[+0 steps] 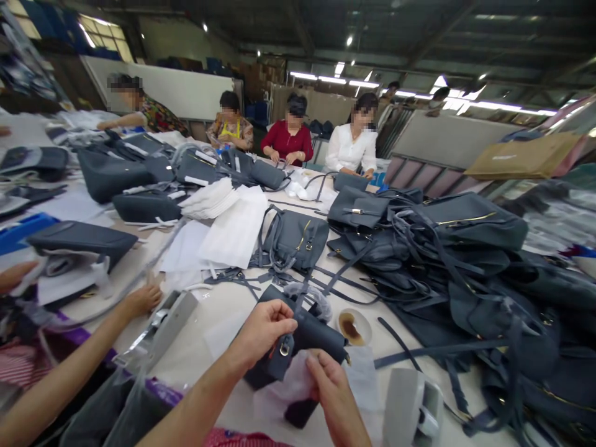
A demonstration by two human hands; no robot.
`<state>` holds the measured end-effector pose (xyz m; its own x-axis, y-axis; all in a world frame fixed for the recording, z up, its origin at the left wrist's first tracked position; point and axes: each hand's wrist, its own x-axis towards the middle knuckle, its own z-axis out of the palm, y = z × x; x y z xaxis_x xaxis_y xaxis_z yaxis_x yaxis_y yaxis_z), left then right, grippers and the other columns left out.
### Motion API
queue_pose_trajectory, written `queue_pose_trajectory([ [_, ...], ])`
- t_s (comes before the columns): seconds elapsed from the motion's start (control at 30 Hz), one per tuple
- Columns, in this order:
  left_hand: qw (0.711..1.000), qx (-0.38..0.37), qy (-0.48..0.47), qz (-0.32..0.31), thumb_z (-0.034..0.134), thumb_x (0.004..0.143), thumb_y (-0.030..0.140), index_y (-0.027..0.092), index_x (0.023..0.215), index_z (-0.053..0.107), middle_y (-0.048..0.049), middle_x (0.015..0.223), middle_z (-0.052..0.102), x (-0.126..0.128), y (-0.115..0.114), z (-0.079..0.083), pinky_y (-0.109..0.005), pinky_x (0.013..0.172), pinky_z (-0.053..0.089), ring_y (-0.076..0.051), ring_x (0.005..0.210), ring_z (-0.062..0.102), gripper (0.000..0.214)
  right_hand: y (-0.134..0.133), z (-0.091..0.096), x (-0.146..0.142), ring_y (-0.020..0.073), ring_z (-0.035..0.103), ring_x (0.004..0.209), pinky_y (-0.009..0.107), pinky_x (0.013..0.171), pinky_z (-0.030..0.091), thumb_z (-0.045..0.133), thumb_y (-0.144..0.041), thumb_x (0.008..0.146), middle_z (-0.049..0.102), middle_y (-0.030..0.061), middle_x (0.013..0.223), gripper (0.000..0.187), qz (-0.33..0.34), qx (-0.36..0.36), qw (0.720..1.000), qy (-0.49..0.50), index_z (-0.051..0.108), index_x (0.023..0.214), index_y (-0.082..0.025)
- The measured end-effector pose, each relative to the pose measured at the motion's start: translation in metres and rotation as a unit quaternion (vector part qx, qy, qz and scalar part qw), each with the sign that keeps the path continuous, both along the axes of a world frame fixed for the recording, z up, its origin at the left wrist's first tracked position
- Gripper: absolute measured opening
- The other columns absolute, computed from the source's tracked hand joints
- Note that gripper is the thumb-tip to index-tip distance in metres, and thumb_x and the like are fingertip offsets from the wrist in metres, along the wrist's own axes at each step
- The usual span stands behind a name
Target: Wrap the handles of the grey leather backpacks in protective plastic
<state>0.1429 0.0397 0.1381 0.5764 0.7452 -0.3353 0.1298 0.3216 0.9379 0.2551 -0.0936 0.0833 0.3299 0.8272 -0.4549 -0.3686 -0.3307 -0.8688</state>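
My left hand [267, 326] pinches a short dark strap [285, 345] with a gold metal ring on it. That strap hangs over a dark blue-grey bag [316, 332] lying on the table in front of me. My right hand [331, 380] grips a thin white sheet of tissue paper [291, 380] between thumb and fingers, beside the strap. Part of the bag is hidden behind the sheet and my hands. Clear plastic wrap [317, 299] covers the bag's handle. Just beyond the bag sits a small dish [365, 328] of brown liquid.
Dark bags and straps [447, 267] are heaped at the right. A grey tape dispenser [410, 406] stands near my right hand, another [162, 332] to the left. White foam sheets [239, 226] lie mid-table. A co-worker's hand [143, 299] reaches in from the left; several people sit opposite.
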Motion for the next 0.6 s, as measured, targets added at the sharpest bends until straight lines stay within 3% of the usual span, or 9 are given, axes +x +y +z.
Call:
queue_pose_trajectory([
  [0.1, 1.0, 0.026, -0.008, 0.006, 0.064, 0.062, 0.023, 0.015, 0.072, 0.06, 0.0048, 0.057, 0.055, -0.01, -0.005, 0.009, -0.019, 0.048, 0.034, -0.009, 0.052, 0.048, 0.013, 0.016, 0.003, -0.003, 0.0162, 0.055, 0.059, 0.025, 0.052, 0.044, 0.068, -0.06, 0.069, 0.063, -0.0009, 0.067, 0.044, -0.043, -0.004, 0.999, -0.009, 0.065, 0.086, -0.02],
  [0.2, 0.997, 0.065, -0.008, 0.03, 0.063, 0.064, 0.021, 0.016, 0.072, 0.061, 0.0047, 0.058, 0.054, -0.019, -0.006, 0.013, -0.02, 0.051, 0.036, -0.01, 0.055, 0.049, 0.01, 0.019, 0.005, 0.0, 0.0182, 0.057, 0.059, 0.026, 0.051, 0.045, 0.068, -0.058, 0.068, 0.065, -0.0003, 0.065, 0.041, -0.077, -0.008, 0.995, -0.055, 0.068, 0.083, -0.02],
  [0.33, 0.994, 0.1, -0.009, 0.045, 0.062, 0.066, 0.02, 0.017, 0.074, 0.06, 0.0046, 0.059, 0.053, -0.025, -0.005, 0.016, -0.021, 0.052, 0.037, -0.011, 0.056, 0.049, 0.008, 0.02, 0.006, 0.001, 0.0193, 0.058, 0.062, 0.027, 0.054, 0.046, 0.069, -0.054, 0.069, 0.065, -0.0011, 0.062, 0.036, -0.07, -0.007, 0.991, -0.115, 0.069, 0.08, -0.02],
  [0.43, 0.995, 0.098, -0.017, 0.029, 0.062, 0.065, 0.018, 0.017, 0.073, 0.06, 0.0043, 0.06, 0.055, -0.023, -0.008, 0.011, -0.021, 0.053, 0.037, -0.011, 0.057, 0.05, 0.008, 0.025, 0.009, -0.005, 0.0189, 0.062, 0.064, 0.027, 0.055, 0.048, 0.068, -0.05, 0.074, 0.069, -0.0009, 0.071, 0.032, -0.066, 0.024, 0.997, -0.034, 0.068, 0.088, -0.022],
  [0.6, 0.996, 0.067, -0.031, 0.051, 0.061, 0.063, 0.016, 0.018, 0.073, 0.055, 0.0066, 0.057, 0.051, -0.022, -0.016, -0.01, -0.021, 0.053, 0.035, -0.01, 0.054, 0.048, 0.012, 0.041, 0.024, -0.013, 0.0167, 0.064, 0.065, 0.027, 0.064, 0.052, 0.076, -0.039, 0.067, 0.071, -0.001, 0.072, 0.027, -0.129, 0.087, 0.986, 0.064, 0.063, 0.081, -0.02],
])
